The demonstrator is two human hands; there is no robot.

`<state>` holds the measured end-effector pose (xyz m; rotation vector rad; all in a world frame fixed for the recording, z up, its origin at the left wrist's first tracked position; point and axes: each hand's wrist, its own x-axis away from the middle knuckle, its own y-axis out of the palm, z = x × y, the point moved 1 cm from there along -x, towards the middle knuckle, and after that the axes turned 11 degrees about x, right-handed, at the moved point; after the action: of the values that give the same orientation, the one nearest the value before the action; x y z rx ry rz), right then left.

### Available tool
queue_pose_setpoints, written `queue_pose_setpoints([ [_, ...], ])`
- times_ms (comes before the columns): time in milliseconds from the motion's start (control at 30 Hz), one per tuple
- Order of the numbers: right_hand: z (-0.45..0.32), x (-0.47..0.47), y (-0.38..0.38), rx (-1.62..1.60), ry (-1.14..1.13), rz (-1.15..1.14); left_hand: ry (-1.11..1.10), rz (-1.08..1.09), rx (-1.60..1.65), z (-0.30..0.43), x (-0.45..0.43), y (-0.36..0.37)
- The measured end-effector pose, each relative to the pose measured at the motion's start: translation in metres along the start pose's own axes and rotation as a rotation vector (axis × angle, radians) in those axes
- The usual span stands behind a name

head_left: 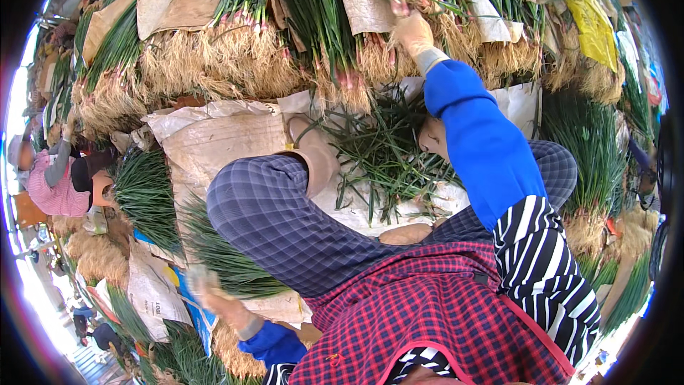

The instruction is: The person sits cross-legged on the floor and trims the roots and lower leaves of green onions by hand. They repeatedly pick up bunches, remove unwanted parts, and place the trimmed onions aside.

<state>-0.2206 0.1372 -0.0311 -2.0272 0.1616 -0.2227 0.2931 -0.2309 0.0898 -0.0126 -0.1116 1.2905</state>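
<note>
My right hand [414,33], in a pale glove, reaches to the row of rooted green onions in front of me and closes around the pinkish base of a few stalks [398,4]. Long tan roots [449,29] hang beside it. My left hand [224,302], also gloved, is low at my left side; its fingers are blurred, so whether it holds anything is unclear. Near it lies a bundle of green onion leaves [230,256]. Between my boots rests a loose heap of cut green leaves [387,149] on white sacking.
Woven sacks [219,139] cover the ground, and more sacking [181,5] lies over the onion row. Onion bundles stand at the right [582,155] and left [144,192]. A person in a pink top [59,187] works at the far left. A yellow sack [588,16] lies upper right.
</note>
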Motion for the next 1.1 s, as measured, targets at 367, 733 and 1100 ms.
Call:
queue_pose_setpoints([
  [367,0.024,0.094,-0.040,-0.019,-0.467,0.113,-0.065,-0.894,0.493,0.016,0.067,0.349],
  [733,-0.016,0.126,0.114,-1.061,0.140,-0.675,-0.670,-0.892,0.012,-0.202,-0.013,0.454],
  [1100,-0.135,0.167,0.075,-0.327,-0.247,-0.300,-0.976,-1.075,0.091,-0.128,-0.068,0.447],
])
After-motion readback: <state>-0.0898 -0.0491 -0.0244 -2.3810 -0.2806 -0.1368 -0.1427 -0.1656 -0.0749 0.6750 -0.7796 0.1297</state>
